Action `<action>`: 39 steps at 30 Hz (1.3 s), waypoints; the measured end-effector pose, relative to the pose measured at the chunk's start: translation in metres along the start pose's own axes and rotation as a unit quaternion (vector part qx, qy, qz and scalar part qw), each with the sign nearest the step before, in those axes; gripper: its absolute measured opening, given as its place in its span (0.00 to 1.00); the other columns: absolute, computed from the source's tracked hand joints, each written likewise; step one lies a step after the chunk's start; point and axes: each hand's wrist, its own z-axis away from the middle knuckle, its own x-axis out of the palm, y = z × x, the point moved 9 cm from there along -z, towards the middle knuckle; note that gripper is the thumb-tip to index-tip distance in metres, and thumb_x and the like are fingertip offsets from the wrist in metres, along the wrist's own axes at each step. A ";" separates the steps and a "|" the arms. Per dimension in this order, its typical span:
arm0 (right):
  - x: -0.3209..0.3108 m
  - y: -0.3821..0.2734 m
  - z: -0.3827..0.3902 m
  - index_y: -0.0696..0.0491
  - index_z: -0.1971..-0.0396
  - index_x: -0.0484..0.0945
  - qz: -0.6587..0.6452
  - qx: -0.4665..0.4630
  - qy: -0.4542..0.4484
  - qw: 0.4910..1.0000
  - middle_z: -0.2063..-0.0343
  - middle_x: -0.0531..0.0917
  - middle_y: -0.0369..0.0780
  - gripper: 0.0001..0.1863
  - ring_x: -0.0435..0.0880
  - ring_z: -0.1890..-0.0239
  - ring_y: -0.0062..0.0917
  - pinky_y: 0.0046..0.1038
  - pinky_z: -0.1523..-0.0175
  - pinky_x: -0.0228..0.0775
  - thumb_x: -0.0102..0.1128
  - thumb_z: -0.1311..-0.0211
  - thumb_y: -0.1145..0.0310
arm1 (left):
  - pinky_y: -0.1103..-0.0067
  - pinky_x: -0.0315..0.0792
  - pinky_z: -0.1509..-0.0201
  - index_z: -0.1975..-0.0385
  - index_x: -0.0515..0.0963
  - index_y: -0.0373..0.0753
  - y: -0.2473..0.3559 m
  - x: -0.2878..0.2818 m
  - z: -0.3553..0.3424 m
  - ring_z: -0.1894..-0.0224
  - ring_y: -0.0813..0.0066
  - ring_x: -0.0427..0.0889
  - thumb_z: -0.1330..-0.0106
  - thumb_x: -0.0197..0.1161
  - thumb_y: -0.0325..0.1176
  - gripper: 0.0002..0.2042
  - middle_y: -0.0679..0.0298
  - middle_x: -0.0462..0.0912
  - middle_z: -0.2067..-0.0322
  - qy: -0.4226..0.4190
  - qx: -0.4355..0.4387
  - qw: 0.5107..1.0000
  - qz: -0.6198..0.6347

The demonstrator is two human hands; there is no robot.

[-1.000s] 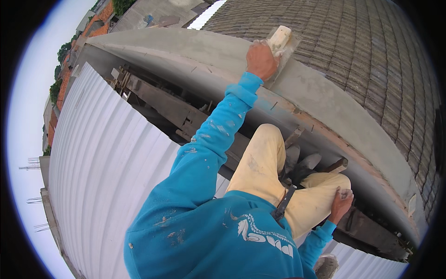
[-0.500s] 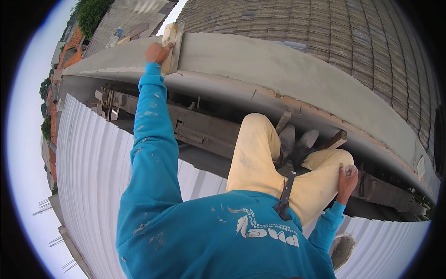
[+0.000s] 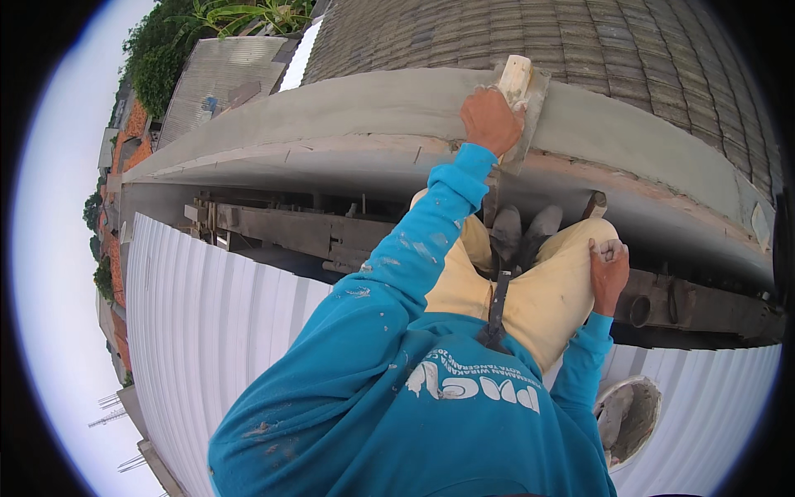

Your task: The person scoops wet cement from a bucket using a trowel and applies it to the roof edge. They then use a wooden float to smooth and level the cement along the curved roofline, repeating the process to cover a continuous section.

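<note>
My left hand (image 3: 493, 122) is closed round the pale wooden handle of a plastering float (image 3: 515, 80). The float's flat board lies against the smooth grey plastered band of the wall (image 3: 364, 103), ahead of my knees. My left arm reaches across my body in a blue sleeve spotted with dried plaster. On my right knee rests my right hand (image 3: 609, 269), its fingers curled in; whether anything is in them is hidden. Below the plastered band runs a rough edge of mortar (image 3: 571, 161).
Brown roof tiles (image 3: 530, 37) rise beyond the wall. A dark beam (image 3: 306, 232) and a wooden stub (image 3: 595, 205) lie near my feet. White corrugated roofing (image 3: 215, 315) spreads behind me. At the lower right sits a round, mortar-smeared bucket (image 3: 629, 420).
My left hand has carried the float rightward along the plastered wall, from the far left to in front of my knees. My right hand stays on the knee. The view has shifted slightly.
</note>
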 end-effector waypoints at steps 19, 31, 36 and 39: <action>-0.279 0.121 0.259 0.54 0.61 0.80 0.350 0.214 0.116 0.905 0.67 0.80 0.44 0.16 0.76 0.57 0.40 0.39 0.54 0.67 0.67 0.47 0.61 | 0.69 0.80 0.56 0.50 0.73 0.28 0.333 0.158 0.270 0.61 0.64 0.83 0.27 0.51 0.42 0.20 0.52 0.80 0.59 -0.593 -0.083 0.504 0.622; -0.271 0.174 0.315 0.52 0.72 0.82 0.524 0.313 -0.136 0.780 0.66 0.80 0.41 0.13 0.76 0.54 0.33 0.37 0.50 0.66 0.71 0.58 0.62 | 0.72 0.75 0.49 0.45 0.71 0.32 0.279 0.170 0.381 0.54 0.68 0.81 0.25 0.48 0.42 0.20 0.58 0.80 0.53 -0.661 -0.177 0.429 0.589; -0.318 0.158 0.306 0.52 0.69 0.78 0.531 0.268 -0.015 0.804 0.72 0.81 0.42 0.08 0.82 0.61 0.36 0.36 0.59 0.73 0.63 0.51 0.70 | 0.72 0.76 0.50 0.45 0.71 0.32 0.277 0.169 0.373 0.55 0.68 0.81 0.25 0.47 0.43 0.20 0.57 0.80 0.53 -0.648 -0.170 0.454 0.588; -0.336 0.163 0.302 0.51 0.69 0.76 0.548 0.230 0.002 0.804 0.75 0.82 0.41 0.06 0.84 0.70 0.38 0.36 0.68 0.73 0.58 0.48 0.74 | 0.73 0.76 0.50 0.45 0.71 0.31 0.277 0.172 0.371 0.55 0.68 0.81 0.25 0.48 0.42 0.20 0.57 0.80 0.53 -0.655 -0.162 0.437 0.594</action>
